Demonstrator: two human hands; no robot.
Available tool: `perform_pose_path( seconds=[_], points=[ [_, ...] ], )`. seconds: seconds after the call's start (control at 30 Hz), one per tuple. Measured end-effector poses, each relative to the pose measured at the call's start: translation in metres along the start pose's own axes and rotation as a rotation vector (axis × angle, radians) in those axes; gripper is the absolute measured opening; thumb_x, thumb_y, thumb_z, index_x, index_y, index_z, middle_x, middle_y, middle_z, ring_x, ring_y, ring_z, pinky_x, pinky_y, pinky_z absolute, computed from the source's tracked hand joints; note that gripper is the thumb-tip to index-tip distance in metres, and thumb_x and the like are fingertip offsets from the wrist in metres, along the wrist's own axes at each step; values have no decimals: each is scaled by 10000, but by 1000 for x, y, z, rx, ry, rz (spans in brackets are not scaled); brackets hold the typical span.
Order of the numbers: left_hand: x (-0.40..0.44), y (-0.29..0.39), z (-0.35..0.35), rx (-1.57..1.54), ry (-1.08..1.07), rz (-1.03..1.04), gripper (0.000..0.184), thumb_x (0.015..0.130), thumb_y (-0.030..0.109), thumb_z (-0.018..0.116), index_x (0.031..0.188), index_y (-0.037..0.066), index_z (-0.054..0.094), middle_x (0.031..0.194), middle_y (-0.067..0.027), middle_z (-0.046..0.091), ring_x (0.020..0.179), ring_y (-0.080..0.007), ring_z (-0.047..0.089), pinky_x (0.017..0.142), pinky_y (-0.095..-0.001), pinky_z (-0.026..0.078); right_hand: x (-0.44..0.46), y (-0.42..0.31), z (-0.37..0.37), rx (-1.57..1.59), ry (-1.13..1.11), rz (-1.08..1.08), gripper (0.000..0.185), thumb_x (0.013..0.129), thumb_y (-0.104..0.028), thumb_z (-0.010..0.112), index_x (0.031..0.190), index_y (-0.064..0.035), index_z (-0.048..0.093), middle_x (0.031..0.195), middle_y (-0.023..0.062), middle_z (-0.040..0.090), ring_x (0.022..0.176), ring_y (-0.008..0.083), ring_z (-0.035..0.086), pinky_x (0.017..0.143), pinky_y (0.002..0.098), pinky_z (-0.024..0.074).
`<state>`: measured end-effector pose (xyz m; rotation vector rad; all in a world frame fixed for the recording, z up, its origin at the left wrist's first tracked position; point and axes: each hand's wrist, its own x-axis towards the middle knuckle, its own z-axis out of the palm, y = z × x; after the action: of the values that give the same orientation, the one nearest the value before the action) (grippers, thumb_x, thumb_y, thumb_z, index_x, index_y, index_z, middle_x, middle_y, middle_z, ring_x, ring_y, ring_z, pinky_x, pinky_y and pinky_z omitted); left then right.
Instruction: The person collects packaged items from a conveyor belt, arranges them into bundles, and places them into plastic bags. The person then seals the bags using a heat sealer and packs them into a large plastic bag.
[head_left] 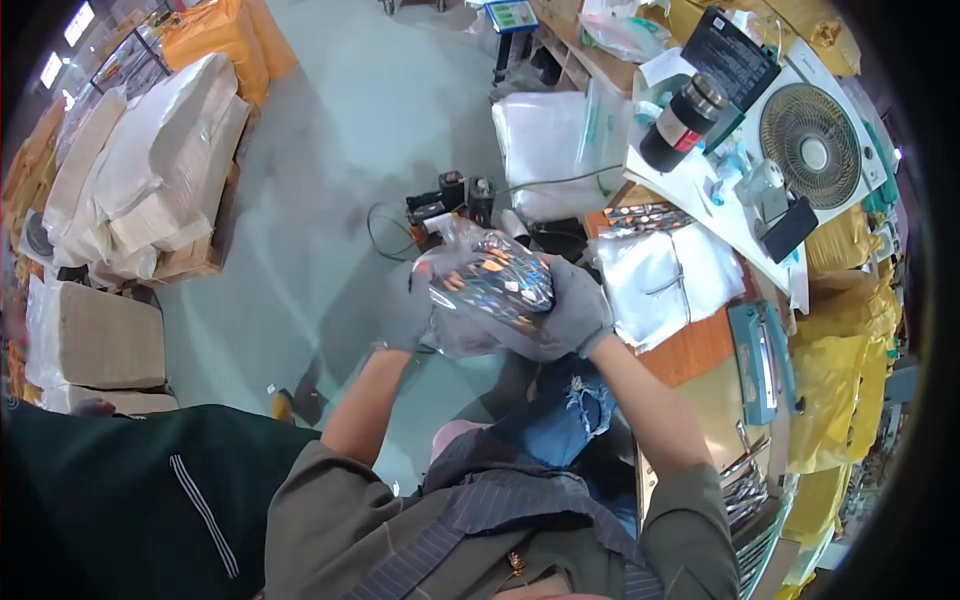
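Observation:
Both hands wear grey gloves and hold a clear plastic bag up in front of my body. Packed inside it are many shiny dark pieces with orange and white marks; their exact kind I cannot make out. My left hand is closed on the bag's left side. On the right side, my right hand is wrapped around the filled end. Just right of that hand, a stack of clear plastic bags lies on the wooden bench, with more patterned dark pieces behind it.
A blue bag sealer stands at the bench's right edge. Behind are a black bottle and a fan. Wrapped cartons are stacked on a pallet at left. A dark green sleeve of another person shows at lower left.

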<state>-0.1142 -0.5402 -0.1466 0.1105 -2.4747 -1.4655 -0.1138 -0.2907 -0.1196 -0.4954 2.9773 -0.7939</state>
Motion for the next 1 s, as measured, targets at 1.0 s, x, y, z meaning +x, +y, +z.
perform_pose_path(
  seconds=[1.0],
  points=[
    [-50,-72,9,-947,195,-513,372,989,352,419,922,40,609,833,-4,548,760,-111,480,684,-292,422,-22,15,72,-246,-344,73,630,776,-364,625,1330,-123,446,1301,195,487,1245,379,431,1052,469,311]
  ],
)
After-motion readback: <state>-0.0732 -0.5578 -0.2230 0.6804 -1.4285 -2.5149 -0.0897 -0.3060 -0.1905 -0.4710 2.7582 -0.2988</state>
